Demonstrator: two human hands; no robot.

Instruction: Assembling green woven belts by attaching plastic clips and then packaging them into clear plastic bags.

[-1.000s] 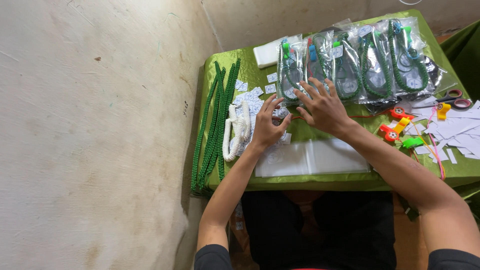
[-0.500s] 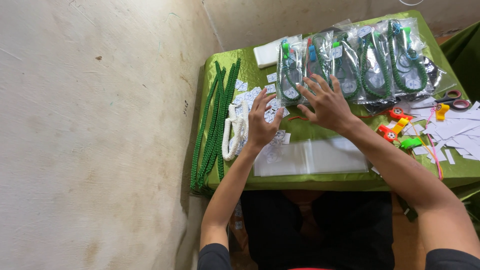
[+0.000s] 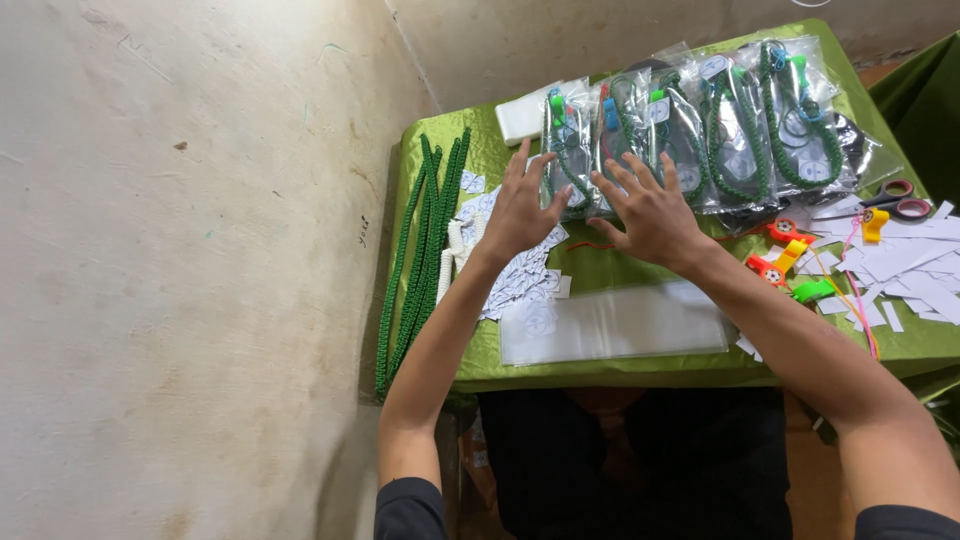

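Across the upper right of the frame, a green-clothed desk point(image 3: 610, 270) stands against a bare plaster wall point(image 3: 180, 250). Packed bags of green coiled cords point(image 3: 690, 130) overlap in a row, seemingly to stay counted. Left hand point(image 3: 520, 205) and right hand point(image 3: 650, 210) are spread flat, gripping nothing, fingertips on the nearest bags. Loose green cords point(image 3: 420, 250) lie at the desk's left edge.
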